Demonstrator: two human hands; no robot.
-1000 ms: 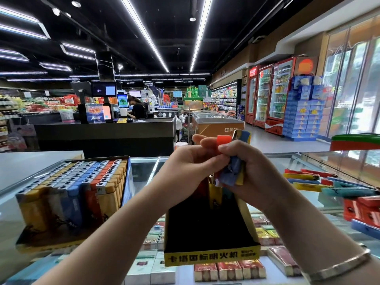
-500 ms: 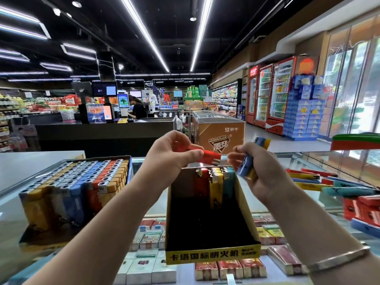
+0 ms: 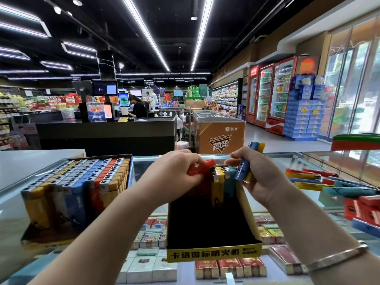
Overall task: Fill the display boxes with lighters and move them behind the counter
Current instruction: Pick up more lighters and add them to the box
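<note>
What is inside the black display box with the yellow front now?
Inside the black display box, yellow lighters and a teal lighter stand at the back; the left hand covers the back left corner.

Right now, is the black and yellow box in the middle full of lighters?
No, mostly empty. The middle display box has only one row of lighters at its back; the rest shows dark bare floor.

1. The red lighter [image 3: 202,168] is half covered by the left hand [image 3: 174,177].
2. Loose lighters [image 3: 349,192], right of the display box [image 3: 213,251], are cut by the frame edge.
3. Small print on the display box is unreadable.
</note>
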